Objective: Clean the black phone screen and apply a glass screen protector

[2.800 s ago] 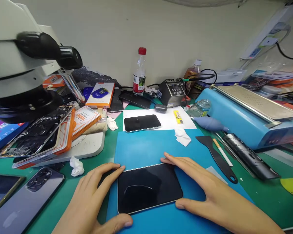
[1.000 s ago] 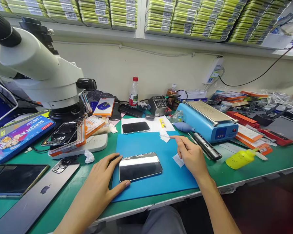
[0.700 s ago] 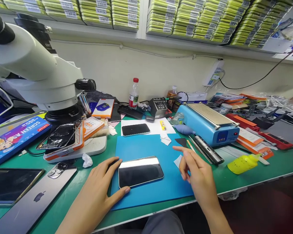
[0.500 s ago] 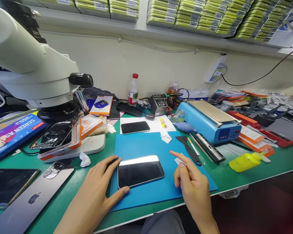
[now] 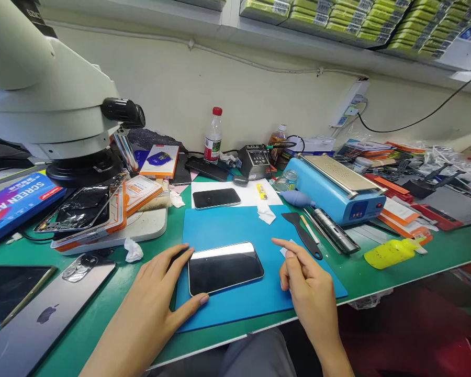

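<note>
A smartphone [image 5: 225, 269] with a dark, glossy screen lies face up on the blue mat [image 5: 220, 225]. My left hand [image 5: 165, 293] spans the phone's left end. Its forefinger touches the upper left corner, and the thumb is at the lower edge. To the right of the phone, my right hand [image 5: 308, 285] hovers over the mat with the forefinger stretched out to the left. Its other fingers curl loosely, and I see nothing held in them. A small white scrap [image 5: 283, 252] shows beside that hand, partly hidden by it.
A black spatula-like tool [image 5: 304, 235], a silver-black tool [image 5: 333, 230] and a yellow bottle [image 5: 390, 254] lie at right. A blue heating plate [image 5: 337, 196] stands behind them. Left are a microscope [image 5: 70, 110] and a phone back [image 5: 51, 309]. Another phone [image 5: 216, 198] lies behind the mat.
The camera view has tipped down and shifted slightly. Both hands keep nearly the same pose, and the phone stays in place on the mat.
</note>
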`<state>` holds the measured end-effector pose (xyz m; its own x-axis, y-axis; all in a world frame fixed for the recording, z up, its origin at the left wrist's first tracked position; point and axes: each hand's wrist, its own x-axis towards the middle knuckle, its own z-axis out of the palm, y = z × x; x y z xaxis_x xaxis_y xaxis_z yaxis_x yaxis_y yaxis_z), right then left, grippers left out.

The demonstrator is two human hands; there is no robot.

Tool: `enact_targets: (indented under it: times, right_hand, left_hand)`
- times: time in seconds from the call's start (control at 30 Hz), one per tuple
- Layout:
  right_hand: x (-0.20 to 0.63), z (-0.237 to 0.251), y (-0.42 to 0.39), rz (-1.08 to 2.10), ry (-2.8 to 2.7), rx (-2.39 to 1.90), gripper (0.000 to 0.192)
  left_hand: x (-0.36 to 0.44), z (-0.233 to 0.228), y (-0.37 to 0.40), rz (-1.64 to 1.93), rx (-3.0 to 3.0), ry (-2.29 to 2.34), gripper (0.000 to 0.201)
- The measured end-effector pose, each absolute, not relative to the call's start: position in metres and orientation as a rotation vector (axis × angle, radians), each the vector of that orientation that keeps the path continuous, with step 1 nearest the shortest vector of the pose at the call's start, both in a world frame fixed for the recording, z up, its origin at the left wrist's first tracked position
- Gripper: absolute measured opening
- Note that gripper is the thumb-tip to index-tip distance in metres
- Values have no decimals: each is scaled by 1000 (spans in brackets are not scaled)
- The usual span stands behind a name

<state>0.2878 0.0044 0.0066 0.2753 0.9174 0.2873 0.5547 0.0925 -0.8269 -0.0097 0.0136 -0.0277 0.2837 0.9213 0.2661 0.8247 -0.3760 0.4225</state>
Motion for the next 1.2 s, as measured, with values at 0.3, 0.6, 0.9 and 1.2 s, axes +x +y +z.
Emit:
enact_targets:
  times: [0.3, 0.6, 0.9, 1.2]
  right_hand:
    - [290, -2, -3, 233, -1677, -1490, 38]
    - [297, -29, -37, -197, -1995, -1355, 56]
    - [294, -29, -32, -345, -2080, -1366, 47]
    - [285, -14, -17, -413, -2102, -1451, 45]
  left_hand:
    - [-9, -28, 12, 708, 2342, 1630, 65]
    - [-9, -34, 14, 721, 2351, 1632, 67]
    - [-10, -36, 13, 718, 2400, 1642, 69]
    - [-8, -36, 14, 778, 2407, 1626, 68]
